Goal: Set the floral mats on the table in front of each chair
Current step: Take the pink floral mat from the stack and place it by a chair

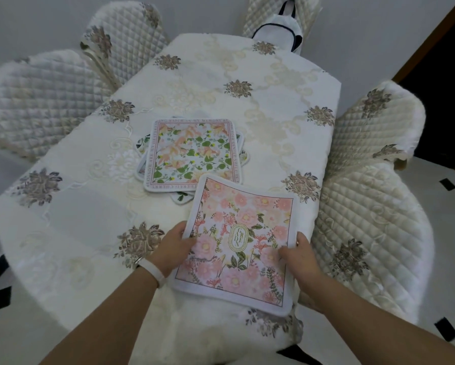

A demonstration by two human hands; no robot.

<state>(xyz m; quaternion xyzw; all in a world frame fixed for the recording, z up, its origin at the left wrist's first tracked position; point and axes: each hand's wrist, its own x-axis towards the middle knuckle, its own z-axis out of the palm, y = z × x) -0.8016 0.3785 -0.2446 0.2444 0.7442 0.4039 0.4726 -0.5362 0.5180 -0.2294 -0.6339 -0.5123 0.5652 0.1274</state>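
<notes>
While we hold the pink mat (239, 243) over the near end of the tabletop (89, 206), our left grip (172, 248) and right grip (300, 255) each pinch a side edge, thumbs on top. We judge this the first placing. The next move calls for lowering it flat, squared to a chair (373, 206). The other mats (192, 151) lie stacked mid-table, their number hidden. We cannot see the fingers beneath the pink mat.

Quilted cream chairs (373, 206); white floor (431, 169), black diamond insets (447, 184); dark doorway (447, 96) far right.
</notes>
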